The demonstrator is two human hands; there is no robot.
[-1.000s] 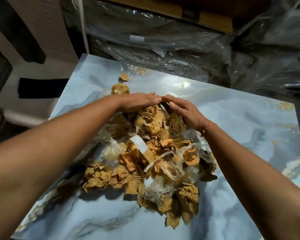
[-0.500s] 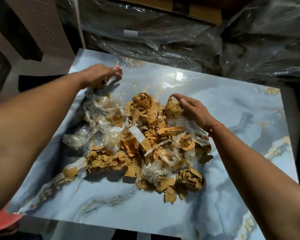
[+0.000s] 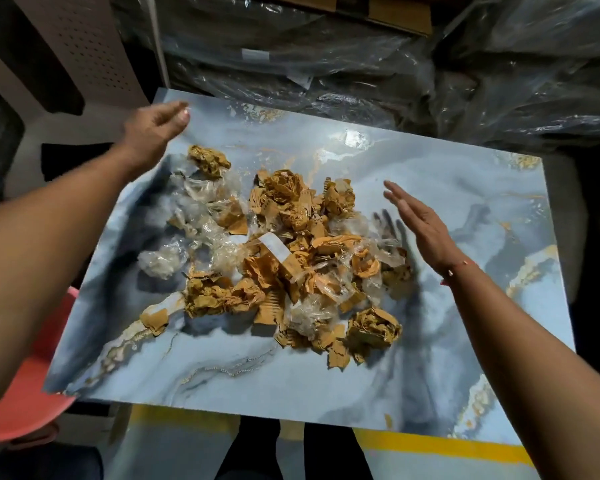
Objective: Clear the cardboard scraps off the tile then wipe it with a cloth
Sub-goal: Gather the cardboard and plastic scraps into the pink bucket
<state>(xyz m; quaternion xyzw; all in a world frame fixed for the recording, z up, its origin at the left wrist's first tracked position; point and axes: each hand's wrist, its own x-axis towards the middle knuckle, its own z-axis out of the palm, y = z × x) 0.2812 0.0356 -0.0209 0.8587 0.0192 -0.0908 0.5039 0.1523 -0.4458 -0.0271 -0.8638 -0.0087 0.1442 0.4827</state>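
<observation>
A large blue-grey marbled tile (image 3: 447, 188) lies flat in front of me. A heap of crumpled brown cardboard scraps (image 3: 291, 202) mixed with clear plastic wrap (image 3: 160, 259) covers its middle. My left hand (image 3: 153, 129) hovers over the tile's far left corner, fingers loosely curled and holding nothing that I can see. My right hand (image 3: 420, 226) is raised just right of the heap, flat, with fingers spread, not touching the scraps. No cloth is visible.
A pink plastic basin (image 3: 25, 400) sits below the tile's left edge. Dark plastic-wrapped bundles (image 3: 361, 64) are stacked behind the tile. A white perforated chair (image 3: 84, 57) stands at the far left. A yellow floor stripe (image 3: 447, 445) runs under the near edge.
Both hands left the top of the heap. My left hand swept out to the far left corner, and my right hand lifted off to the right. The scraps spread wider.
</observation>
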